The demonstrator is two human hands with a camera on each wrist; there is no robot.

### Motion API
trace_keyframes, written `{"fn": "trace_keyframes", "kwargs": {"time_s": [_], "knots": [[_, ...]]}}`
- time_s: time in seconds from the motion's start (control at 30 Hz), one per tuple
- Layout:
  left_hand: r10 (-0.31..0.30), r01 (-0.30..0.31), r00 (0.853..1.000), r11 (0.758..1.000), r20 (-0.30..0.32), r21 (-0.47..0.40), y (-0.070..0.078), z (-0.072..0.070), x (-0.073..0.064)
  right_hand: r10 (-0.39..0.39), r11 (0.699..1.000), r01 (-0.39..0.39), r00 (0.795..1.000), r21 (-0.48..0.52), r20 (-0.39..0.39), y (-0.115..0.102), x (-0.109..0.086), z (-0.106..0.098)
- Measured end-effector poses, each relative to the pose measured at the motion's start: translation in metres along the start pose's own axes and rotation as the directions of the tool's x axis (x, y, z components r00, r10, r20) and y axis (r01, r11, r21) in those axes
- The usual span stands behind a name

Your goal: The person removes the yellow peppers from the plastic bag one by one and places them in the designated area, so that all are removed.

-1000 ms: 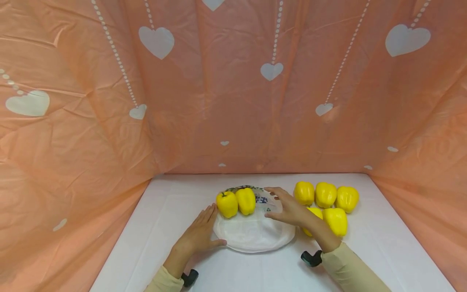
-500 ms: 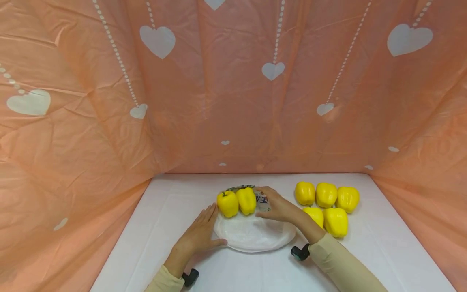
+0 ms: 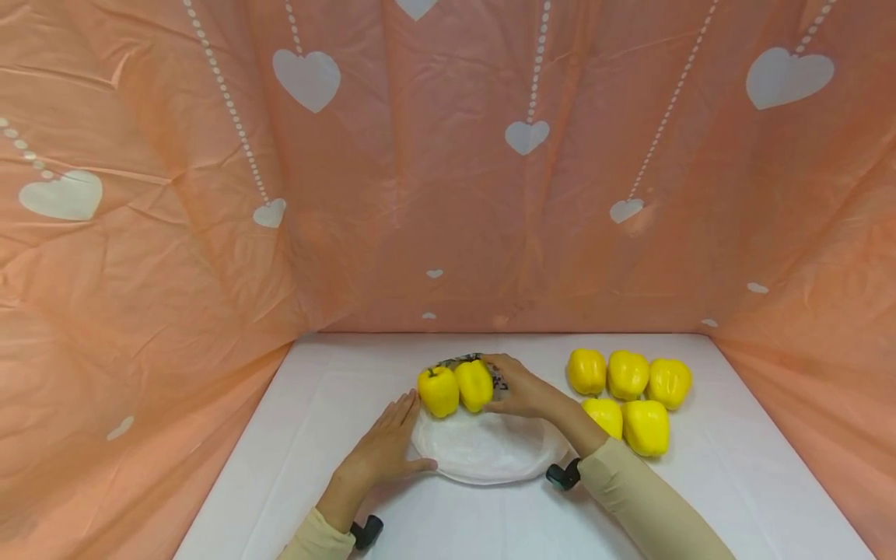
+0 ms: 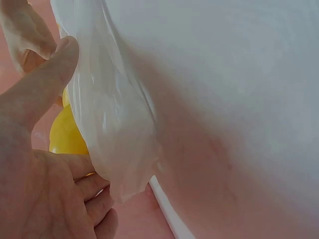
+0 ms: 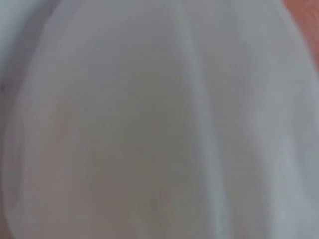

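Observation:
A thin white plastic bag (image 3: 490, 451) with dark print lies spread on the table, its mouth wide. Two yellow bell peppers, a left one (image 3: 439, 393) with its stem showing and a right one (image 3: 474, 385), stand side by side in it at the back left. My left hand (image 3: 381, 443) rests along the bag's left edge, fingers straight and thumb apart; the left wrist view shows the plastic (image 4: 109, 124) against the hand. My right hand (image 3: 521, 389) reaches over the bag, fingertips and thumb spread at the right pepper's right side. White plastic fills the right wrist view, hiding that hand.
Several more yellow bell peppers (image 3: 646, 428) stand grouped on the white table (image 3: 742, 482) right of the bag, one partly behind the right forearm. Orange sheeting (image 3: 448, 233) with white hearts surrounds the table at the back and sides. A black wrist camera (image 3: 563, 474) sits on the right wrist.
My right hand has moved left across the bag, from its right part to the right pepper's side. My left hand and the peppers have stayed in place.

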State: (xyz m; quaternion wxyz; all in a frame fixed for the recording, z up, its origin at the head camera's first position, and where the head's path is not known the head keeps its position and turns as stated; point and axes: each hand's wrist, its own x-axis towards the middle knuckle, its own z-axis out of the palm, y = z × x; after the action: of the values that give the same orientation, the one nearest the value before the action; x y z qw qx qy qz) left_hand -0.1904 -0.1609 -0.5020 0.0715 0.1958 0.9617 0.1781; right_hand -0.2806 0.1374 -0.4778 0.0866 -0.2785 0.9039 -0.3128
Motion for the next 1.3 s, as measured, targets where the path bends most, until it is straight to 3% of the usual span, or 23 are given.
{"fn": "trace_keyframes", "kwargs": {"time_s": [0.83,1.3], "knots": [[-0.018,0.018,1.000,1.000,0.007,-0.004,0.0045,-0.0028,-0.0010,0.027,0.999,-0.027,0.999,0.022,0.028,0.0014,0.0106,0.0065],[-0.018,0.018,1.000,1.000,0.002,-0.004,0.0049,-0.0036,-0.0018,0.028,1.000,-0.028,1.000,-0.002,-0.009,0.0006,0.0084,0.0084]]}}
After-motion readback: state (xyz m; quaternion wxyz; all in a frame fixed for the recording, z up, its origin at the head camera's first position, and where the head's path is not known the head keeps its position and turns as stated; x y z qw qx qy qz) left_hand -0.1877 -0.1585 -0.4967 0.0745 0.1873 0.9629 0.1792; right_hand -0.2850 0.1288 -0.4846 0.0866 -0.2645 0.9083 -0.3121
